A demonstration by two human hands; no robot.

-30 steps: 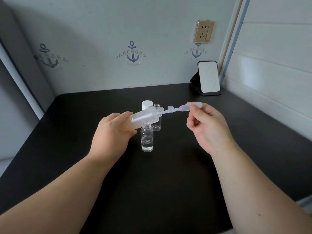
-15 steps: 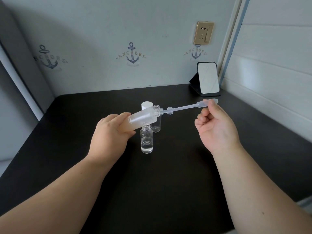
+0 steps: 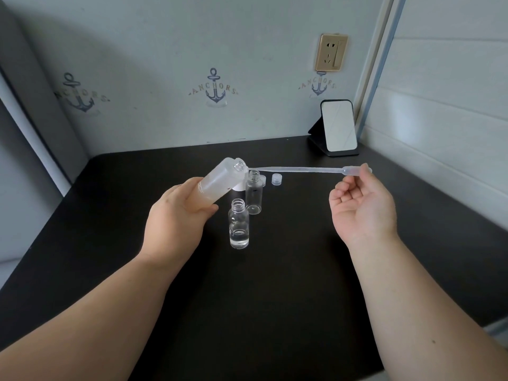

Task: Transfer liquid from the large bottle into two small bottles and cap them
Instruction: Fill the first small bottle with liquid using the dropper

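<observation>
Our left hand (image 3: pixel 176 218) grips the tilted large bottle (image 3: pixel 220 182); our right hand (image 3: pixel 362 204) pinches a pipette (image 3: pixel 302 169) at its mouth. On the bench (image 3: pixel 275 284), the near small bottle (image 3: pixel 238 225) holds some liquid, the far one (image 3: pixel 254 195) looks empty; both uncapped.

My left hand (image 3: pixel 176 215) grips the large bottle (image 3: pixel 222 180), tilted, mouth beyond my fingertips. My right hand (image 3: pixel 362 207) pinches the pipette (image 3: pixel 308 169) bulb, its tip just beside that mouth. Two small bottles (image 3: pixel 238 224) stand between my hands.
</observation>
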